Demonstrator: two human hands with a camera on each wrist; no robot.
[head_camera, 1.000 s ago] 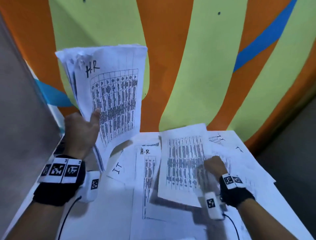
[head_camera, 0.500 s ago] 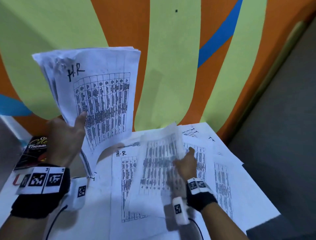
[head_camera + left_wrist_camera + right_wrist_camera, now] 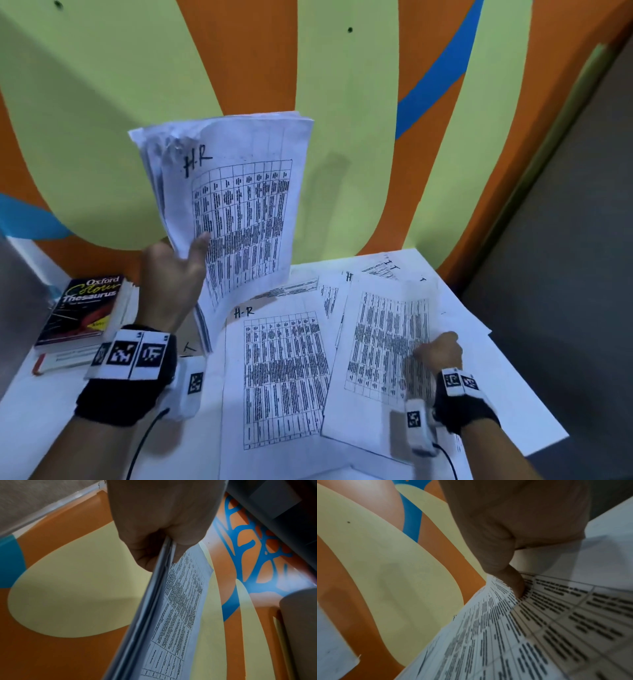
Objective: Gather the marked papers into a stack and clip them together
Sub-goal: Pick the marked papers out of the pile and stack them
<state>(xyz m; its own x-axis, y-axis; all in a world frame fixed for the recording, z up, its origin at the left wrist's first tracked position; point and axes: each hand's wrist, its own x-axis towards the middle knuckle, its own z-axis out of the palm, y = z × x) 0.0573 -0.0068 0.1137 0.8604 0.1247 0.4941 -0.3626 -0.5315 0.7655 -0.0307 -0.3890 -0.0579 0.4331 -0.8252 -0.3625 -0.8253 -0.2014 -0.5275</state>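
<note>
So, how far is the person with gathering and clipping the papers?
Partly done. The left hand grips an upright stack whose front page is marked H-R. The right hand is pinching one more sheet, partly lifted off the table. Another H-R sheet and a few more papers lie flat. No clip is visible, so clipping is not yet done.

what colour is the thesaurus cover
Black, with white and yellow title lettering, on the thesaurus; the head view shows it best.
</note>
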